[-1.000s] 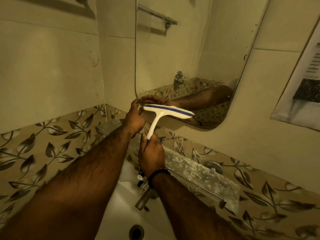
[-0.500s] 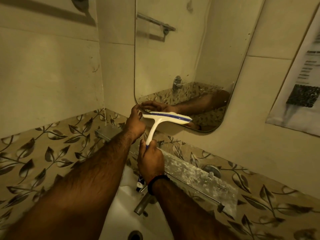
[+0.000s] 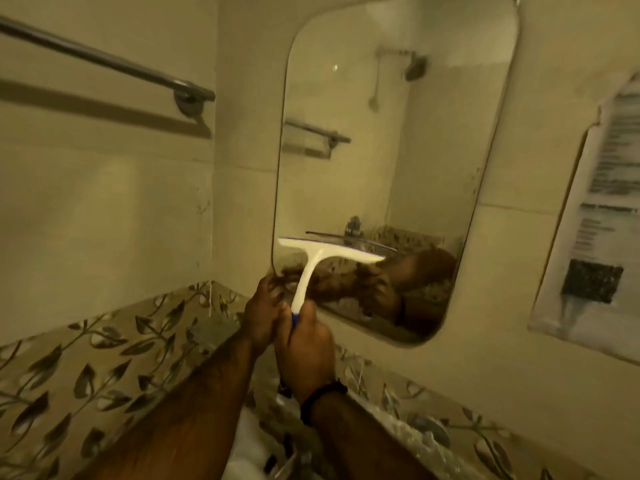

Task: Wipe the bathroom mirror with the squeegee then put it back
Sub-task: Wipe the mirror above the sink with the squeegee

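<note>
Overhead and ahead, we face the mirror, a tall rounded panel fixed to plain cream wall tiles, with a band of leaf-patterned tiles running below it. On the left wall we note a metal towel bar, well apart from the mirror. To the right of the mirror hangs a printed paper notice; its lines of text and dark square block are too blurred for us to read, and we find no brand marking anywhere. At the bottom edge a white basin is partly visible; we cannot tell whether it holds anything. We grip the squeegee with our right hand, fingers closed fully around the lower handle, blade level across the mirror's lower left area. Our left hand sits just beside the handle, fingers curled by the mirror's lower left corner; whether it grasps anything we cannot tell. A dark band circles the right wrist.
</note>
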Demonstrator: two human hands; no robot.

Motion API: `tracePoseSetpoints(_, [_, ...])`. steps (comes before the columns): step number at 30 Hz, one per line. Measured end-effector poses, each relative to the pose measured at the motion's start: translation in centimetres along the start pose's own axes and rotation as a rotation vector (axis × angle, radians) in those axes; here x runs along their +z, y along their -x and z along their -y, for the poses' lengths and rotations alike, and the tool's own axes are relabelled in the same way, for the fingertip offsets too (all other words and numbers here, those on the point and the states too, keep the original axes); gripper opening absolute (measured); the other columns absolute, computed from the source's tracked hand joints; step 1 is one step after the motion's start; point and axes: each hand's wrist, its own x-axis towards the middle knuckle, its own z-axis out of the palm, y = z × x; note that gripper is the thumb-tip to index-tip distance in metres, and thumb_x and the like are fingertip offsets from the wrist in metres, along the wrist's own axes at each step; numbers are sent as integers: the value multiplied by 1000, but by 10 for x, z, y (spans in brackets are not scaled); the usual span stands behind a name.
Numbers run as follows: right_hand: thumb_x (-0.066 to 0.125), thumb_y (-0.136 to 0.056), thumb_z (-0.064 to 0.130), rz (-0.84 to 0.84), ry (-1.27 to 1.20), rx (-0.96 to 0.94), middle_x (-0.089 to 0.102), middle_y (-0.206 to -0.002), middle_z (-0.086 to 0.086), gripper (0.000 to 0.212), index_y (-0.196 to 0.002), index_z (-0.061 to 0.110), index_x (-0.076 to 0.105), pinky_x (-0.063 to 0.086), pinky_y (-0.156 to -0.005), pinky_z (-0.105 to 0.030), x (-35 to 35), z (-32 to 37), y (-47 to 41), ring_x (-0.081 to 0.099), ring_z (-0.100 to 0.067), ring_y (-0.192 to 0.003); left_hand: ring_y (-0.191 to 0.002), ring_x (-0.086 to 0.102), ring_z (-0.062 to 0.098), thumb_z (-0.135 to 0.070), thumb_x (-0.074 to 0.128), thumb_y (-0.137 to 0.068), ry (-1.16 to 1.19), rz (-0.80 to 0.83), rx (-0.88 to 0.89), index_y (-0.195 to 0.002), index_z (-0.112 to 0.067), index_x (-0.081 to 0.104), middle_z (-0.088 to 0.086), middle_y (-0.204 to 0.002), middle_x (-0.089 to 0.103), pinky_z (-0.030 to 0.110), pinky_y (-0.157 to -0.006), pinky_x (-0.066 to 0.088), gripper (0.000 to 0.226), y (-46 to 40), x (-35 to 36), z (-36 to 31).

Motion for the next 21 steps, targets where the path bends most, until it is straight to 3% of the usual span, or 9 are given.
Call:
tracePoseSetpoints(2, [35,-97,48,-45,-17,-42,56,-71,2,27,-99,23,43,48,-50,-30,-13,19,-43,58,-16,-60,-115,60,24,-37,46,-101,-55,-27,52,-136,-19,48,8,-131,58,45,-99,50,40,-5,-4,-10])
tracePoseSetpoints(5, [33,-96,50,-95,-3,-99,59,-71,-2,33,-100,19,43,53,-52,-37,-34,47,-101,60,-20,-59,-97,62,10,-31,59,-96,-86,-54,50,-124,-27,53,2,-127,60,23,-77,53,29,-22,-3,-24])
tracePoseSetpoints(7, [33,-97,49,-117,2,-139,60,-72,-4,34,-104,17,42,54,-51,-40,-48,63,-135,60,-21,-57,-107,59,18,-25,69,-89,-148,-106,-25,-133,-22,46,3,-133,57,25,-84,49,50,-34,-1,-31])
tracePoseSetpoints(10, [35,-98,47,-175,1,-196,57,-69,0,34,-106,15,43,47,-46,-32,-63,83,-176,56,-17,-55,-122,54,27,-24,75,-85,-135,-120,-150,-144,-20,38,5,-142,50,38,-98,49,70,-47,-1,-39])
tracePoseSetpoints(14, [39,-98,44,-217,6,-240,44,-64,11,33,-109,13,45,32,-42,-23,-77,99,-209,47,-7,-51,-124,55,30,-11,67,-88,-124,-141,-172,-146,-22,34,8,-144,48,46,-100,52,67,-54,0,-44])
tracePoseSetpoints(21, [37,-98,45,-264,59,-298,50,-64,6,35,-103,12,46,40,-47,-27,-84,116,-231,50,-12,-52,-125,54,30,-21,68,-90,-167,-181,-164,-145,-22,36,6,-144,50,43,-101,49,63,-53,5,-38])
